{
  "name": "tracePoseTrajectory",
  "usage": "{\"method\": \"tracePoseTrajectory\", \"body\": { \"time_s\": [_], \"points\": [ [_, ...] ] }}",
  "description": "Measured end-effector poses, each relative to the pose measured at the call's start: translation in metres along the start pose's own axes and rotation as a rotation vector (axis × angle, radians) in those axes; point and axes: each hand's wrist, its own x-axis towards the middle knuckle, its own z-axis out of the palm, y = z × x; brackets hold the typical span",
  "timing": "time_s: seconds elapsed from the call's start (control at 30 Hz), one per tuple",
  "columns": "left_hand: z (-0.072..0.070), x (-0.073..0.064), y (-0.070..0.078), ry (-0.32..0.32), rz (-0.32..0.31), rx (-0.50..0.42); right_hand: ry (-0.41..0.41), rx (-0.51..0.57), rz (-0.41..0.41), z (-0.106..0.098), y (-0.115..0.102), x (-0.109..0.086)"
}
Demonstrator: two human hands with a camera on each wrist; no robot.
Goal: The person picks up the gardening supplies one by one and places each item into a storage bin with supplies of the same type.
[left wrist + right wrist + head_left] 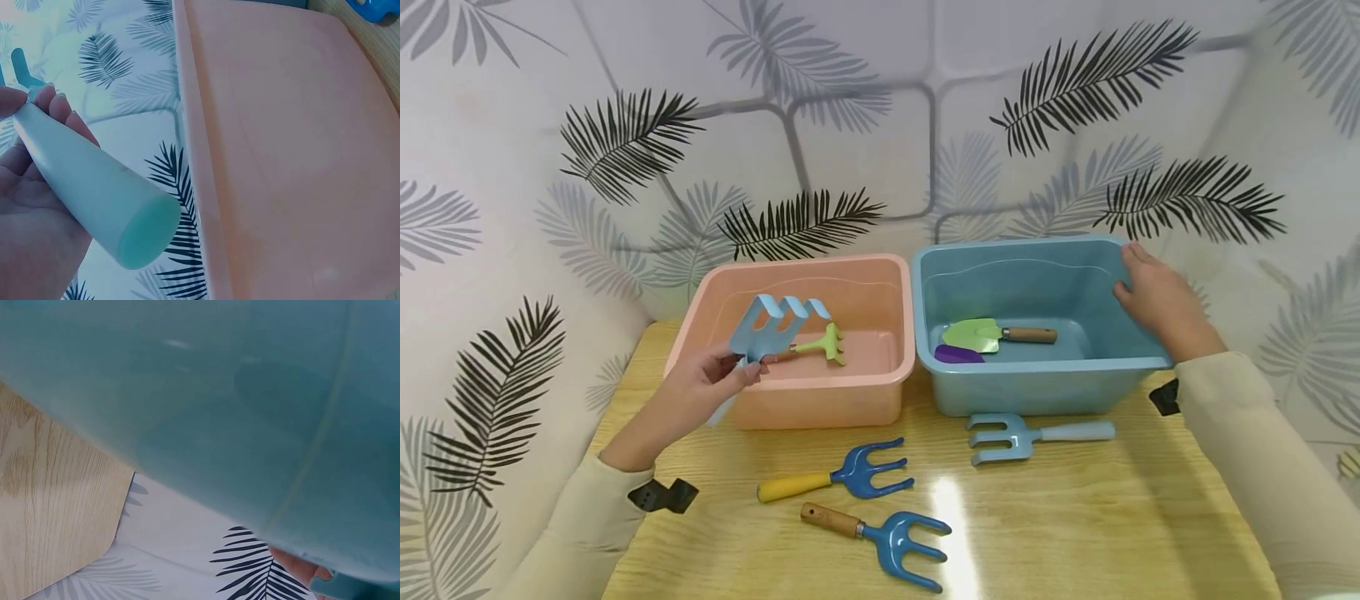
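My left hand (711,385) pinches a light blue hand rake (767,333) with bent tines, near where handle and head meet, above the pink bin (820,406). Its pale, thick handle (100,181) lies across the palm in the left wrist view. Inside that bin is a small green rake (831,344), partly hidden. My right hand (1168,304) grips the right rim of the blue bin (1030,390), thumb on the inner side; in the right wrist view only a bit of the fingers (297,567) shows. The blue bin holds a green trowel (973,335) with a wooden handle and a purple piece (957,355).
On the wooden table (1037,533), in front of the bins, lie a light blue fork (1011,437), a blue fork with yellow handle (857,472) and a blue fork with wooden handle (898,542). A leaf-patterned cloth (970,108) stands behind and beside the table.
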Motion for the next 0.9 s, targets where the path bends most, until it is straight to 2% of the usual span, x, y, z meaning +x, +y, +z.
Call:
{"method": "tracePoseTrajectory", "body": {
  "time_s": [0.13, 0.23, 0.37, 0.47, 0.6, 0.7, 0.9],
  "points": [
    [-0.009, 0.021, 0.002, -0.002, -0.059, -0.019, -0.006, -0.005, 0.003, 0.0, 0.0, 0.0],
    [-0.015, 0.036, 0.001, 0.054, -0.086, -0.063, -0.003, -0.01, 0.0, 0.001, -0.001, 0.001],
    [-0.02, 0.054, -0.003, 0.126, -0.072, -0.142, -0.005, -0.011, 0.006, 0.001, -0.001, 0.0],
    [-0.022, 0.067, -0.004, 0.145, -0.069, -0.231, -0.008, -0.006, 0.01, 0.001, -0.001, 0.0],
    [-0.025, 0.084, -0.004, 0.134, -0.144, -0.414, -0.006, -0.001, 0.014, 0.001, 0.0, -0.001],
    [-0.027, 0.094, -0.004, 0.106, -0.209, -0.493, -0.006, -0.001, 0.018, 0.002, 0.001, 0.0],
    [-0.032, 0.106, -0.006, 0.049, -0.27, -0.435, -0.01, 0.009, 0.027, 0.002, 0.003, 0.0]
  ]
}}
